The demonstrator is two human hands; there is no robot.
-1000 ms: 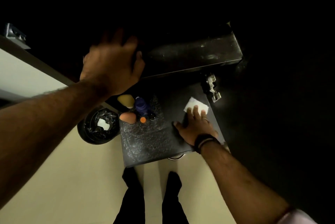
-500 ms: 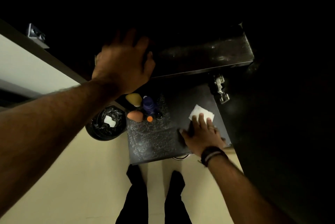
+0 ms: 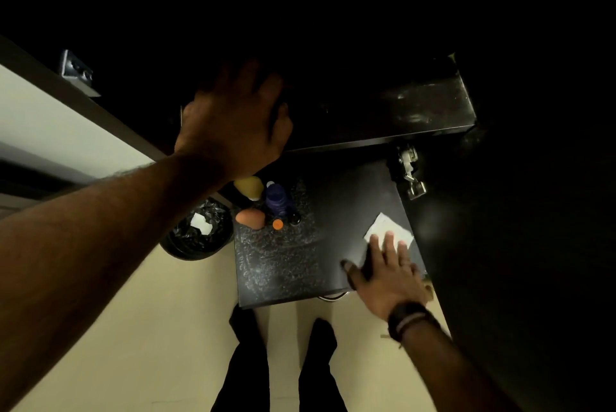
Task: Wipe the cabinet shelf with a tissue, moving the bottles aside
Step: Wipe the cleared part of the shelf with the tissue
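While right hand (image 3: 386, 273) presses tissue (image 3: 388, 233) flat-fingered at shelf (image 3: 320, 245) right side, left hand (image 3: 233, 125) rests spread on upper shelf, holding nothing. Bottles (image 3: 266, 205) crowd left rear; dusty left half unwiped.

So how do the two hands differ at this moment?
The left hand is raised, resting on the dark upper shelf; the right hand lies lower, fingers flat on the tissue. Only the right wrist wears a band. Both have straight, spread fingers.
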